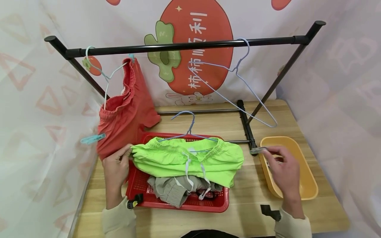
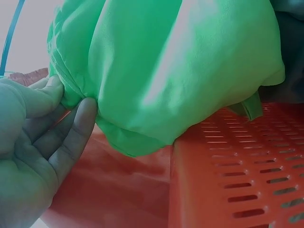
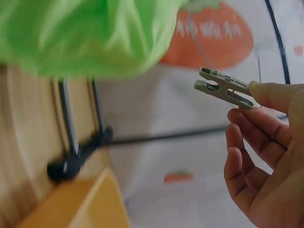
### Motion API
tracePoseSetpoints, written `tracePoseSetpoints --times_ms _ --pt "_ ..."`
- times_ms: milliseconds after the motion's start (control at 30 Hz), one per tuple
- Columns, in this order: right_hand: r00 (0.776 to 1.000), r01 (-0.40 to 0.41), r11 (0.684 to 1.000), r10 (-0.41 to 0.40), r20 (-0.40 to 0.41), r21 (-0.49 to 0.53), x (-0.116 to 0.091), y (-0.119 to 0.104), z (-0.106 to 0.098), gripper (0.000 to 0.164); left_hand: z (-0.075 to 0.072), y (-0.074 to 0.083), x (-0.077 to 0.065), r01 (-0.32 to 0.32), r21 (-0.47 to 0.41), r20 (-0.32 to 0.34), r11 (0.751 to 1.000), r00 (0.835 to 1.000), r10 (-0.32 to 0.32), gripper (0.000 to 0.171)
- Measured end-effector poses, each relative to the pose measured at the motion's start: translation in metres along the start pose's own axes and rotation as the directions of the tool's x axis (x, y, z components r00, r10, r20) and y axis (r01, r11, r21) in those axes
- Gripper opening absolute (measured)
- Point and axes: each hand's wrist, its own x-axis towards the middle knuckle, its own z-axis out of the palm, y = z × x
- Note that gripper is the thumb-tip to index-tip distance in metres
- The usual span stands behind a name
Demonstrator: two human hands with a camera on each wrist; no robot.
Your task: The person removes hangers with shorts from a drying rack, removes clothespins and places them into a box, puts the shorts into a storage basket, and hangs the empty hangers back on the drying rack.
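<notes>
Bright green shorts (image 1: 190, 162) with white drawstrings lie across a red basket (image 1: 208, 208), a blue hanger (image 1: 190, 127) inside their waistband. My left hand (image 1: 116, 167) pinches the left end of the waistband; in the left wrist view, thumb and fingertips (image 2: 85, 111) meet on the green cloth. On the right, my right hand (image 1: 284, 170) holds a grey-green clothespin (image 3: 225, 88) between thumb and fingers, its tip pointing toward the shorts. Grey clothing (image 1: 175, 190) shows under the shorts in the basket.
A black rack (image 1: 184, 46) spans the back. Red shorts (image 1: 131, 102) hang at its left from a pale hanger, with a blue clothespin (image 1: 93, 138) on them. A bare blue hanger (image 1: 235, 69) hangs at right. A yellow bin (image 1: 309, 185) stands beneath my right hand.
</notes>
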Motion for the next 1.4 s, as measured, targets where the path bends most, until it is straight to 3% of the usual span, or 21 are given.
tracePoseSetpoints --times_ms 133,267,467,667,733,867,933,1167,1400 --pt "0.981 -0.184 0.98 0.179 -0.072 -0.072 0.0 0.028 -0.021 0.018 -0.003 0.001 -0.002 0.0 0.008 0.004 1.0 1.0 0.0 0.019" --pt "0.961 -0.275 0.948 0.269 -0.055 -0.158 0.007 0.05 -0.033 0.027 -0.004 0.002 -0.003 0.003 0.021 0.0 1.0 1.0 -0.003 0.019" --pt "0.953 -0.252 0.912 0.293 0.082 -0.323 0.015 0.07 -0.04 0.037 -0.004 0.003 -0.002 -0.011 0.024 -0.007 1.0 1.0 0.011 0.019" --pt "0.917 -0.247 0.921 0.322 0.234 -0.301 0.015 0.075 -0.032 0.057 -0.003 0.003 -0.001 -0.023 0.03 -0.002 0.999 1.0 0.023 0.019" --pt "0.922 -0.219 0.938 0.289 0.259 -0.27 0.014 0.07 -0.023 0.055 -0.003 0.003 -0.001 -0.03 0.038 -0.005 0.999 1.0 0.03 0.018" --pt "0.954 -0.097 0.979 0.143 0.265 -0.179 0.011 0.055 0.006 0.031 -0.003 0.002 0.002 -0.037 0.029 0.005 0.999 0.999 0.036 0.017" --pt "0.958 -0.031 0.991 0.066 0.278 -0.128 0.011 0.047 0.022 0.022 -0.003 0.002 0.002 -0.033 0.011 0.013 0.999 0.999 0.032 0.017" --pt "0.908 0.077 0.997 -0.076 0.413 0.016 0.016 0.027 0.063 0.024 -0.003 0.002 0.002 -0.03 -0.019 0.026 0.999 0.999 0.031 0.019" --pt "0.886 0.132 0.991 -0.126 0.445 0.018 0.017 0.021 0.074 0.022 -0.002 0.002 0.0 -0.033 -0.01 0.035 0.999 0.999 0.033 0.018"
